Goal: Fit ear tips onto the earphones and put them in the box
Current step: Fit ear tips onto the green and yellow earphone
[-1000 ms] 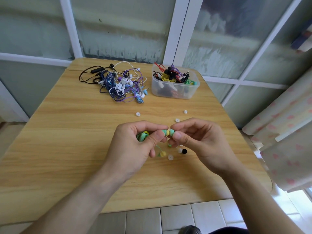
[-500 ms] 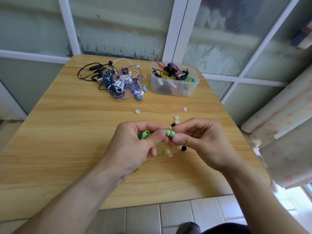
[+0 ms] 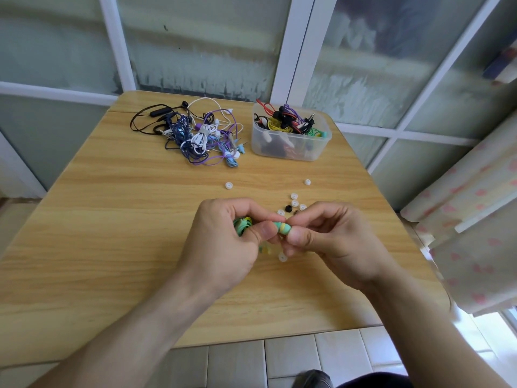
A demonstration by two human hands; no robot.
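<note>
The green earbud (image 3: pixel 283 228) lies with its long axis left to right between the two hands, above the near middle of the counter (image 3: pixel 112 247). The left hand (image 3: pixel 223 242) has its grip pinched on the earbud's body; the right hand (image 3: pixel 330 242) pinches its right end, probably pressing an ear tip on. I count about seven loose ear tips (image 3: pixel 293 196), one box (image 3: pixel 291 152), and one pile of earphones (image 3: pixel 201 135).

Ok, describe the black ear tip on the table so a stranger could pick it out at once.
Start at the clear plastic box of earphones at the table's far right, then come toward the person's hands. Just beyond the right hand lies a small cluster of loose ear tips. The black ear tip is the only dark one among white ones.
</note>
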